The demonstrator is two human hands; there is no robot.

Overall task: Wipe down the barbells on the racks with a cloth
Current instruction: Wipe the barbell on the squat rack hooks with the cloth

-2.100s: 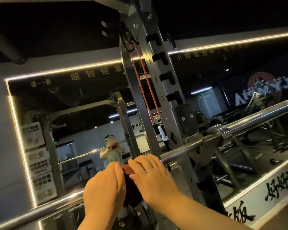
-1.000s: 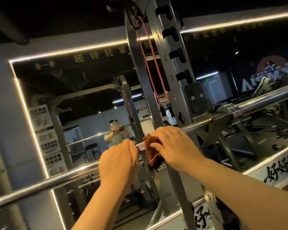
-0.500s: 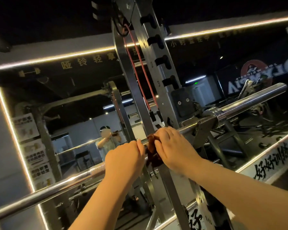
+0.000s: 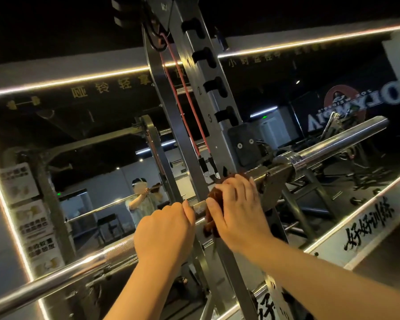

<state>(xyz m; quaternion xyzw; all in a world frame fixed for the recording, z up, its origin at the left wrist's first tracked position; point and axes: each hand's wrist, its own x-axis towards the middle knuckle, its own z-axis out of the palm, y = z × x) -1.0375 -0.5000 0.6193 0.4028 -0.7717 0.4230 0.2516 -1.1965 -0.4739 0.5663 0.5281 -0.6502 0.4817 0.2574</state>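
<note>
The barbell [image 4: 56,278] was glossy metal (rough knurling at eight o'clock from my left hand [image 4: 164,234]); my cloth [image 4: 209,227] fuzzy fabric; the rack upright [image 4: 201,70] matt steel.

We face a wide wall mirror [image 4: 90,107] framed by a warm light strip [image 4: 67,80], under a dark ceiling [image 4: 56,24]. Posters [image 4: 32,218] stand in a column near its left edge. The reflection shows us a dim gym, a reversed logo [image 4: 346,100] and a small green light [image 4: 264,117]. Black brush lettering [image 4: 367,229] runs along the lower border.
</note>
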